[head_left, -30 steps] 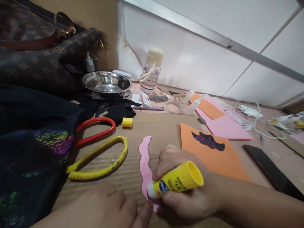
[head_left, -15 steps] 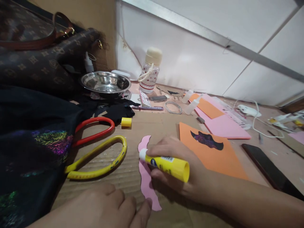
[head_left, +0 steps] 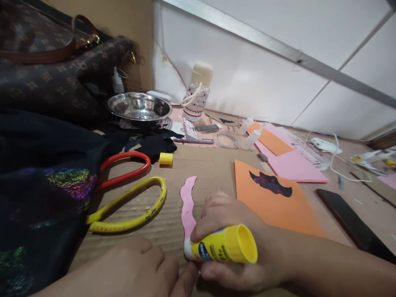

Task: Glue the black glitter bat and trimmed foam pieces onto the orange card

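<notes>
My right hand is closed around a yellow glue stick, tilted with its white tip on the lower part of a wavy pink paper strip. The strip lies on a sheet of brown cardboard, its lower end hidden by the glue stick and my fingers. My left hand rests with curled fingers, a fingertip holding down the strip's near end. The yellow glue stick cap stands beyond the strip. Scissors with a red handle and a yellow handle lie left, their blades hidden under dark cloth.
Right of my hand is an orange sheet bearing a dark glittery wavy piece, with a phone beside it. Behind stand a metal bowl, a dotted bottle and pink paper. Dark cloth covers the left.
My right hand has slid the glue stick along the pink strip toward me, from its upper part to near its lower end. My left hand has stayed nearly in place.
</notes>
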`<move>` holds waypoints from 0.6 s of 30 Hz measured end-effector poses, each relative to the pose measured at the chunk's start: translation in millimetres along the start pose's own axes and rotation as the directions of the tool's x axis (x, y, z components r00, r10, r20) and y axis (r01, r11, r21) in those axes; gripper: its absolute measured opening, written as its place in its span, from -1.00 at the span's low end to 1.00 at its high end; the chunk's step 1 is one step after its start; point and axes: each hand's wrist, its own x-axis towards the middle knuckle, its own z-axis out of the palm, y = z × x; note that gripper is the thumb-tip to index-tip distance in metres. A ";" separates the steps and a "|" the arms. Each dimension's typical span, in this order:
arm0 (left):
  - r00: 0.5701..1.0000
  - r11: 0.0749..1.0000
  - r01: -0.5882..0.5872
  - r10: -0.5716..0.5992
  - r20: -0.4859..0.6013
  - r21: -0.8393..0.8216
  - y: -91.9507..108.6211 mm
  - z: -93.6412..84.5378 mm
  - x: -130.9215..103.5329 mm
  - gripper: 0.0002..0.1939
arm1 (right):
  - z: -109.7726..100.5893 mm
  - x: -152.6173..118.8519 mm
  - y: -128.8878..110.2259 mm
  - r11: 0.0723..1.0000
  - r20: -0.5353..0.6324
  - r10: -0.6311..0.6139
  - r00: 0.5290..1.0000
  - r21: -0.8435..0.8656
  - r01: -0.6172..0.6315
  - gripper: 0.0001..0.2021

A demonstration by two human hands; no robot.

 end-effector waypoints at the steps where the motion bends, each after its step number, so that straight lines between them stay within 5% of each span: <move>1: 1.000 1.000 0.005 -0.005 -0.004 -0.018 0.0 -0.2 0.6 -0.75 | -0.2 0.2 -0.7 1.000 0.017 0.004 1.000 -0.023 -0.004 -0.79; 6: 0.999 0.999 -0.036 0.037 -0.014 0.030 -0.7 2.4 -3.2 -0.77 | -0.1 -1.0 2.0 0.994 0.048 -0.012 0.999 -0.105 0.017 -0.77; 8: 0.997 0.996 -0.052 0.048 0.056 0.078 -1.3 2.3 -6.5 -0.84 | -0.4 -1.5 3.0 0.993 -0.033 -0.024 0.999 -0.114 0.020 -0.79; 13: 0.989 0.993 -0.086 0.074 0.129 0.087 -2.9 -1.6 -8.7 -0.61 | -3.3 -1.9 -0.2 0.997 -0.252 0.026 0.967 -0.058 -0.042 -0.81; 18: 0.991 0.993 -0.087 0.077 0.111 0.081 -2.9 2.4 -7.2 -0.66 | -1.6 -0.9 -0.5 0.997 -0.160 -0.013 0.987 -0.082 0.000 -0.80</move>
